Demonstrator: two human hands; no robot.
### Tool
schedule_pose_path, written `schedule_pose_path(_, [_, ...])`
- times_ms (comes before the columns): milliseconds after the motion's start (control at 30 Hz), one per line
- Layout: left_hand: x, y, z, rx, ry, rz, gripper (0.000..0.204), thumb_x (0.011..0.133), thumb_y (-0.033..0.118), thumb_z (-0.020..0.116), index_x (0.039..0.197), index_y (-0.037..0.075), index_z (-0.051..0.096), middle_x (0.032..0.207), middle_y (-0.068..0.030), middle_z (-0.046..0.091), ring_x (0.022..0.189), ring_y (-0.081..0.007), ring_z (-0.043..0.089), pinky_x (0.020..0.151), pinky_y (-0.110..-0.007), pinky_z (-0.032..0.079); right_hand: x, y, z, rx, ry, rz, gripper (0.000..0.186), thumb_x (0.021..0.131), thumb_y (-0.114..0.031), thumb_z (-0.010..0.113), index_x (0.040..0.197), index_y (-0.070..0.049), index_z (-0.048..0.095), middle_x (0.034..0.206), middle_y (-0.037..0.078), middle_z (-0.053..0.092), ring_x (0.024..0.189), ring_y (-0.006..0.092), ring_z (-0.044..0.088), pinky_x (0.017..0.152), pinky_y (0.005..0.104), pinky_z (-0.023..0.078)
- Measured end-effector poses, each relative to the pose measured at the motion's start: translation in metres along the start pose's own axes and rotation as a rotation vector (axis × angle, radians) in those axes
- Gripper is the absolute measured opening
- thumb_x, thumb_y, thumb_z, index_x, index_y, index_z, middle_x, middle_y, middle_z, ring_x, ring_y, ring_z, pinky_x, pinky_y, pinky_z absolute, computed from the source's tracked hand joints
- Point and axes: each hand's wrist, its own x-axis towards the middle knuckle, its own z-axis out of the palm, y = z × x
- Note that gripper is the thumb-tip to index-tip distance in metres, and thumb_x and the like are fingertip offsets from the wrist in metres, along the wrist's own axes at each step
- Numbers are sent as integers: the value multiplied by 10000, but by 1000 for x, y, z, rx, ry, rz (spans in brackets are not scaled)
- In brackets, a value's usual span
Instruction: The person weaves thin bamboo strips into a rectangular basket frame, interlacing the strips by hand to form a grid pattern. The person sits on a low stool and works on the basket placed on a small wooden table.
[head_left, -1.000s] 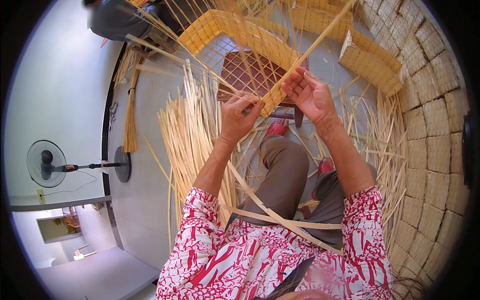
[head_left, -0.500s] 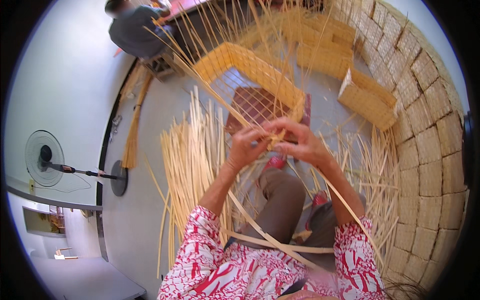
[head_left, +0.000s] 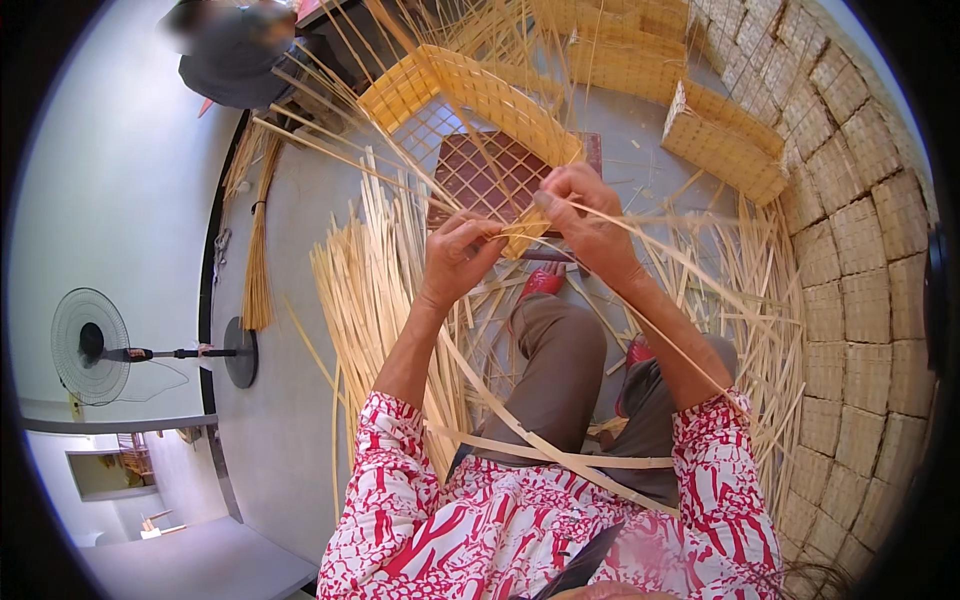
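A half-woven yellow bamboo basket (head_left: 480, 86) with a grid base and long loose strips sticking up rests over a maroon board (head_left: 458, 152) on a stand. At its near corner, my left hand (head_left: 462, 255) pinches a thin bamboo strip (head_left: 676, 321). My right hand (head_left: 585, 220) is closed on the same strip just right of the corner, thumb against it; its length trails down along my right forearm. A wider pale strip (head_left: 625, 462) lies across my lap. The exact crossing between my fingertips is partly hidden.
Loose strips lie left (head_left: 370, 300) and right (head_left: 760, 300). Woven box forms (head_left: 720, 140) stand behind, beside stacked woven blocks (head_left: 860, 330). A standing fan (head_left: 90, 345), a bundle of thin canes (head_left: 258, 280) and a seated co-worker (head_left: 230, 75) are at left.
My right hand went from open to closed on a strip, which now crosses toward my right forearm. Both hands sit lower than a second ago; the camera view has shifted slightly.
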Motion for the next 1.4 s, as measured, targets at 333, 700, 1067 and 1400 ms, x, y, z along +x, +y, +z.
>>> schedule_pose_path(333, [-11,0,-5,25,0,-94,198,809,30,817,997,23,755,938,-87,703,794,-147,696,702,-278,576,21,1,-11,303,181,325,286,1003,-184,457,1163,-56,656,1034,22,637,939,102,563,879,262,450])
schedule_pose_path(700, [-13,-5,4,89,263,36,166,866,6,759,1031,12,742,843,-59,674,638,-94,614,585,-241,478,31,14,-30,471,314,211,199,1043,-242,554,958,-80,633,879,-10,603,770,63,533,715,228,458])
schedule_pose_path(1067, [6,-3,-20,57,-132,-237,125,844,96,820,911,28,740,779,-50,726,679,-100,698,612,-239,537,10,10,-45,-284,123,-316,440,930,-411,716,1170,-48,656,1051,85,606,967,176,571,850,290,469])
schedule_pose_path(1400, [16,-27,-80,32,-394,-302,223,819,100,845,997,59,717,723,18,703,679,-21,631,621,-216,505,21,17,-61,-1135,75,-523,494,896,-393,719,1322,-158,635,1335,79,597,1287,297,525,1158,451,295])
